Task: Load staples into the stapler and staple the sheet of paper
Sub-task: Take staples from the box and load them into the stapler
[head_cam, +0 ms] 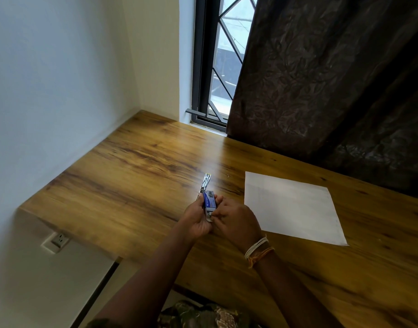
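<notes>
A small blue staple box is held above the wooden desk. My left hand grips it from the left side. My right hand pinches the white near end of the box with its fingertips. Just beyond the box a metal stapler lies on the desk, its shiny top pointing away from me; its near end is hidden behind the box. A white sheet of paper lies flat on the desk to the right of my hands.
A dark patterned curtain hangs over the desk's far right. A barred window is behind the desk and a white wall on the left. A wall socket sits below the desk's left edge.
</notes>
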Motion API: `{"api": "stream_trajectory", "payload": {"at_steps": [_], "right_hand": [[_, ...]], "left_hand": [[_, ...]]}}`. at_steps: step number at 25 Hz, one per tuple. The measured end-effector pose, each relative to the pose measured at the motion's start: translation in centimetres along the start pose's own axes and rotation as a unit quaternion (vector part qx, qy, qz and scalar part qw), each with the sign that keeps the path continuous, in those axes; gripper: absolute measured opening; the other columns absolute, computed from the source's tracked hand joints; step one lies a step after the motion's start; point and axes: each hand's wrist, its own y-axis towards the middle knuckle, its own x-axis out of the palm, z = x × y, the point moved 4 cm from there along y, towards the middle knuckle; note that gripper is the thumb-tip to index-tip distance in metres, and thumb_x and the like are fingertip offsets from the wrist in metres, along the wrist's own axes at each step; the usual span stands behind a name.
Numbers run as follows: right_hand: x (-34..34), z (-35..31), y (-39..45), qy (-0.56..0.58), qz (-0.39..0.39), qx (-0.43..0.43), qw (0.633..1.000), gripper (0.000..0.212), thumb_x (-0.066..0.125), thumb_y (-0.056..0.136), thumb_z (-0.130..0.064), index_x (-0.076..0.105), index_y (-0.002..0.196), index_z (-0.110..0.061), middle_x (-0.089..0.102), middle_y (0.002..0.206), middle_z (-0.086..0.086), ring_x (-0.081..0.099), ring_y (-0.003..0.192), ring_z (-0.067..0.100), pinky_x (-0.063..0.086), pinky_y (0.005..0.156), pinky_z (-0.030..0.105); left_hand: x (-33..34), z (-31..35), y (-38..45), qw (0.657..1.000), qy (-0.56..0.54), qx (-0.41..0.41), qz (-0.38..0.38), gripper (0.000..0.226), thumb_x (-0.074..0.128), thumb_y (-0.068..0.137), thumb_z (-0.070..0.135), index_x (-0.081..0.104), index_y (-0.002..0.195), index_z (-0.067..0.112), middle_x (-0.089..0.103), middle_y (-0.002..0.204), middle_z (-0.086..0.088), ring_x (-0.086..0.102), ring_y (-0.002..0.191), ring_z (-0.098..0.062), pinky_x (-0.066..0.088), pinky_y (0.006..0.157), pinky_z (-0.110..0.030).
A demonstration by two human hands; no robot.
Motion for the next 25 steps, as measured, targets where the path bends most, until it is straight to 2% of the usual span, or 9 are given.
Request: {"api": "stream_trajectory", "payload": {"at_steps": [4,7,11,14,17,22,25], "right_hand": [[0.2,-0.4,0.3,-0.001,-0.010,-0.029,1.000,0.016,0.067,0.083,-0.024,0.074,0.092,-0.012,0.072,0.096,0.009,0.065,0.090,0.018,0.051,0.078,0.021],[0.2,-0.3,0.5,0.039,-0.003,-0.004,0.999,0.012,0.071,0.079,-0.021,0.072,0.089,-0.014,0.071,0.094,0.008,0.066,0.088,0.018,0.054,0.075,0.021],[0.1,0.2,0.9,0.129,-0.009,0.037,0.991,0.012,0.074,0.074,-0.016,0.069,0.084,-0.014,0.072,0.094,0.007,0.068,0.095,0.016,0.058,0.082,0.028],[-0.1,0.5,1.2,0.152,-0.020,0.046,0.987,0.013,0.076,0.072,-0.015,0.069,0.082,-0.015,0.072,0.087,0.004,0.069,0.084,0.012,0.057,0.085,0.026],[-0.4,0.5,1.5,0.155,-0.016,0.045,0.987,0.014,0.075,0.070,-0.011,0.068,0.081,-0.016,0.071,0.082,0.002,0.068,0.075,0.009,0.058,0.079,0.026],[-0.5,0.2,1.4,0.153,-0.013,0.025,0.988,0.016,0.075,0.070,-0.010,0.068,0.083,-0.015,0.070,0.082,0.001,0.066,0.072,0.007,0.056,0.074,0.017],[-0.5,0.3,1.2,0.163,0.001,0.028,0.986,0.019,0.074,0.070,-0.008,0.068,0.086,-0.014,0.068,0.080,-0.001,0.063,0.070,0.006,0.052,0.066,0.010]], "left_hand": [[-0.1,0.0,-0.1,1.000,-0.011,-0.003,0.003,0.052,0.030,0.102,0.044,0.058,0.095,0.000,0.071,0.068,-0.017,0.072,0.057,-0.025,0.060,0.052,-0.036],[0.2,0.1,-0.3,1.000,-0.022,-0.011,-0.009,0.054,0.029,0.102,0.045,0.058,0.094,0.000,0.070,0.069,-0.017,0.071,0.060,-0.025,0.060,0.055,-0.038],[0.5,0.1,-0.4,1.000,-0.015,-0.007,-0.009,0.054,0.028,0.103,0.044,0.058,0.092,0.001,0.068,0.069,-0.016,0.070,0.062,-0.025,0.061,0.054,-0.036],[0.5,0.0,-0.5,1.000,-0.002,-0.009,-0.010,0.054,0.027,0.102,0.044,0.058,0.093,0.001,0.069,0.069,-0.017,0.071,0.059,-0.026,0.060,0.053,-0.036],[0.5,0.2,-0.4,1.000,0.013,0.003,-0.013,0.054,0.025,0.103,0.043,0.058,0.093,0.001,0.070,0.068,-0.017,0.071,0.061,-0.027,0.060,0.054,-0.036],[0.3,0.3,-0.3,0.999,0.023,0.007,-0.023,0.055,0.025,0.103,0.044,0.059,0.095,0.001,0.070,0.074,-0.019,0.062,0.084,-0.028,0.060,0.060,-0.038],[0.3,0.3,-0.6,0.999,0.024,0.000,-0.032,0.055,0.025,0.103,0.044,0.059,0.097,0.001,0.070,0.080,-0.021,0.066,0.083,-0.031,0.060,0.063,-0.041]]}}
